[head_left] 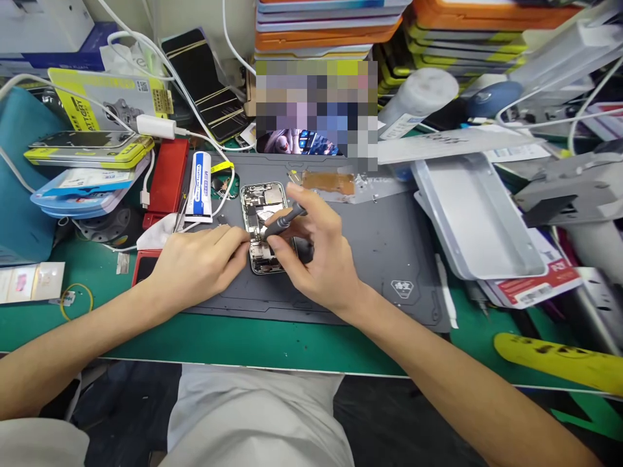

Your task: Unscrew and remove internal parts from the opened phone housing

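Note:
An opened phone (263, 214) with its back off lies on a grey work mat (389, 253), its inner parts showing. My right hand (316, 253) is closed round a dark screwdriver (285, 220) whose tip points down into the phone's middle. My left hand (199, 259) rests on the mat at the phone's left edge, fingers curled and pinched together against the frame; what they hold, if anything, is hidden.
A white and blue tube (199, 185) and a red case (168, 175) lie left of the phone. A grey metal tray (477, 220) sits to the right. Stacked boxes (331, 26), cables and phone packages crowd the back. A yellow object (559, 360) lies at the front right.

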A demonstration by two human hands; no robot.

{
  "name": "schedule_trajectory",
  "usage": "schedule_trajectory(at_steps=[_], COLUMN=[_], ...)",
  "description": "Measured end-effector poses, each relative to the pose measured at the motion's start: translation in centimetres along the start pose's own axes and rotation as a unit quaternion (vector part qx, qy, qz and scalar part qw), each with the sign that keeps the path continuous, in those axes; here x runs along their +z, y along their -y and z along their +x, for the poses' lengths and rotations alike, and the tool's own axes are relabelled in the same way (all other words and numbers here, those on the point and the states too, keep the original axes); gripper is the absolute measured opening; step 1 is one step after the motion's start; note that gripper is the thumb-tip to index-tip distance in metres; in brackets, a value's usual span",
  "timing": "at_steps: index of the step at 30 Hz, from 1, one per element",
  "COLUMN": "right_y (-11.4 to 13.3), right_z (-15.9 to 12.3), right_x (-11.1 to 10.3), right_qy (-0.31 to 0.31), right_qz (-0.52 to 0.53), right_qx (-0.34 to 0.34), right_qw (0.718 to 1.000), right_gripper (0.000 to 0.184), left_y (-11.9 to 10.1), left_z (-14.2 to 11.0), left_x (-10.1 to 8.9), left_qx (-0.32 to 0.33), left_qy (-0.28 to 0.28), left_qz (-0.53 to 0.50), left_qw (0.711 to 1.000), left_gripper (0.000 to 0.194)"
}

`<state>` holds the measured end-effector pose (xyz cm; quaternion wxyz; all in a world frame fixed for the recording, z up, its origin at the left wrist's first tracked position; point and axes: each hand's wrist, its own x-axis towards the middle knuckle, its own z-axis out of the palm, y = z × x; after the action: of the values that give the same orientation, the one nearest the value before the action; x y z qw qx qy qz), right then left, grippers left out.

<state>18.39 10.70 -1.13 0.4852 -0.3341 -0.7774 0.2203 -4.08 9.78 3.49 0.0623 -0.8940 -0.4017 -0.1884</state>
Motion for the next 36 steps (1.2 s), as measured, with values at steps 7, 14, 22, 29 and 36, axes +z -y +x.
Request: schedule_trajectory(at_steps=[7,14,22,29,36], right_y=[0.09,-0.05,-0.14,0.11,-0.03], right_z=[0.0,0.04,-0.02,0.09,-0.04], right_x=[0.26,0.3,0.03,-0.21,-0.24], right_qy=[-0.032,-0.022,0.018,0.025,0.041], right_qz=[0.056,0.054,-0.004,-0.02,-0.001], right_qx=[0.053,0.022,-0.002,-0.017,-0.007], right_qw=[0.996,0.998,1.0,0.999,0.999], right_gripper=[0.066,0.066,0.071,0.066,0.065], left_y=[-0.08,-0.03,0.0,-0.02,0.0], left_z=[-0.06,-0.06,-0.15,-0.06,-0.09], left_x=[-0.1,-0.03,0.02,0.05,0.03], left_qx=[-0.008,0.001,-0.004,-0.002,0.003], left_qy=[0.021,0.017,0.024,0.012,0.005], left_qz=[-0.011,-0.012,-0.011,-0.009,-0.003], left_qw=[1.0,1.0,1.0,1.0,1.0], left_gripper=[0.021,0.021,0.023,0.022,0.02])
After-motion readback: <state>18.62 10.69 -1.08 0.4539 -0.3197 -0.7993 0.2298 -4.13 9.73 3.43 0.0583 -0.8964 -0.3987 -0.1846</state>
